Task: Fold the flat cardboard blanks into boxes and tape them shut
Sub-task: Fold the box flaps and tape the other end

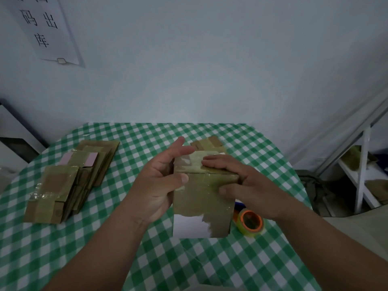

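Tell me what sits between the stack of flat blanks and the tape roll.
In the head view, the box stands between the flat blanks and tape roll, held by the left hand and right hand.

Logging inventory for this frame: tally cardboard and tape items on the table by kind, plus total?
Folded box held in both hands: 1
Stack of flat blanks, sheet count unclear: 1
Flat cardboard behind the box: 1
Tape roll with orange core: 1
Total: 4
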